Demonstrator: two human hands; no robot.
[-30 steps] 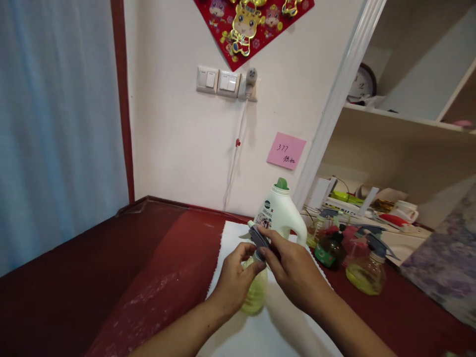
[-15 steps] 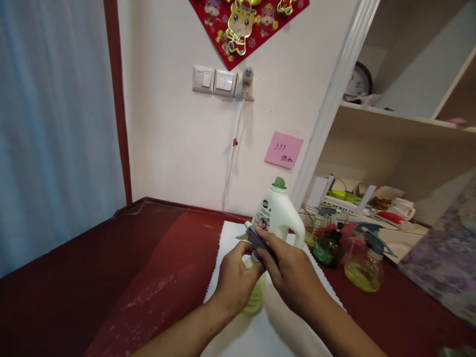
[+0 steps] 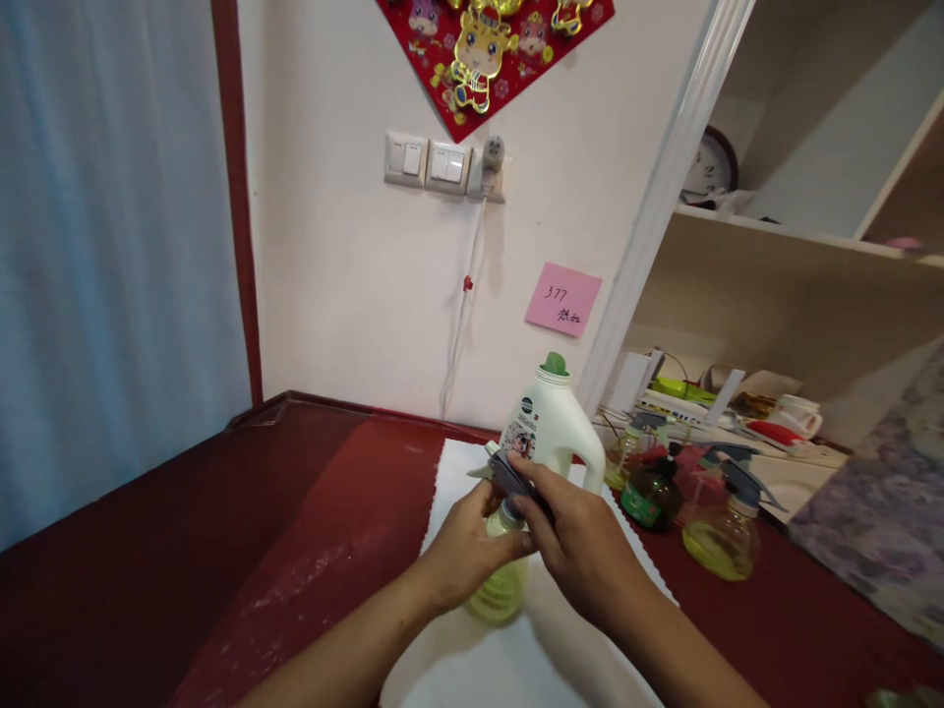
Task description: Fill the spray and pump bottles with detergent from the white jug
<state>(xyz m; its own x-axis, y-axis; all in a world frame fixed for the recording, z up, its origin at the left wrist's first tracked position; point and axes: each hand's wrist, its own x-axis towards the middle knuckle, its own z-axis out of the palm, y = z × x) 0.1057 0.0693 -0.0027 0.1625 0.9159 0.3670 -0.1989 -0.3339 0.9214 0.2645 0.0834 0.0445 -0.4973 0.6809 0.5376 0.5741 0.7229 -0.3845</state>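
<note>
A clear spray bottle (image 3: pixel 500 593) with yellow-green liquid stands on a white cloth (image 3: pixel 449 657) in front of me. My left hand (image 3: pixel 476 546) is wrapped round the bottle's neck, its thumb lying across the front. With my right hand (image 3: pixel 571 526) I grip the grey spray head (image 3: pixel 508 474) on top, the fingers closed over its back. The trigger sticks out to the left. Just behind stands a pale green jug (image 3: pixel 553 423) with a handle and an open mouth, something green showing in it.
To the right stand a spray bottle with yellow liquid (image 3: pixel 723 541), a dark green pump bottle (image 3: pixel 653 495) and other bottles. Behind them is a cluttered shelf (image 3: pixel 796 447). A pink note (image 3: pixel 563 299) and a white cable (image 3: pixel 458 339) are on the wall above the red table (image 3: pixel 295 551).
My left hand has shifted slightly down and its fingers have moved, so more of the spray head and the bottle shows. My right hand stays on the spray head.
</note>
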